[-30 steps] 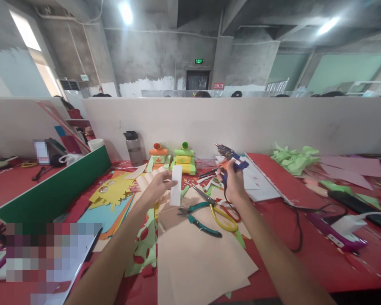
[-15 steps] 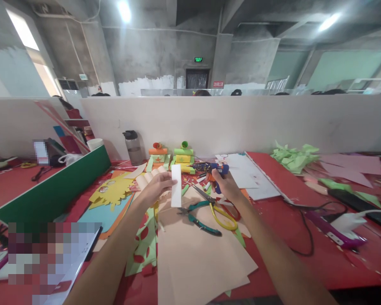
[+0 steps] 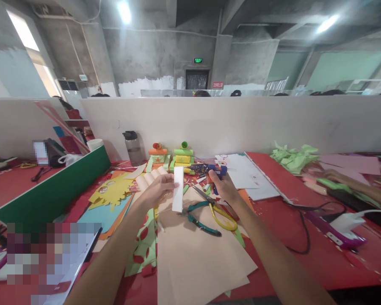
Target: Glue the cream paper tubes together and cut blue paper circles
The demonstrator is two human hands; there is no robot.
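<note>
My left hand (image 3: 163, 187) pinches a white strip (image 3: 178, 189), held upright above the peach paper sheets (image 3: 203, 258). Wrapped in my right hand (image 3: 222, 186) is a blue hot glue gun (image 3: 206, 169), its nozzle pointing left at the upper part of the strip. Whether the tip touches the strip I cannot tell. Below the hands lie teal-handled pliers (image 3: 206, 225) and yellow-handled scissors (image 3: 222, 216). Behind them stand two paper models, one orange-topped (image 3: 158, 157) and one green-topped (image 3: 183, 157). Rolled peach paper tubes (image 3: 149, 178) lie beside my left hand.
A water bottle (image 3: 133, 148) stands by the white partition (image 3: 241, 123). A green board (image 3: 57, 186) rises at left, near yellow cut paper (image 3: 109, 188). At right are a purple power strip (image 3: 336, 231), crumpled green paper (image 3: 294, 156) and another person's arm (image 3: 358, 184).
The white strip has shifted slightly right and tilted, and the glue gun's nozzle has come closer to it. Another person's arm has come in at the right.
</note>
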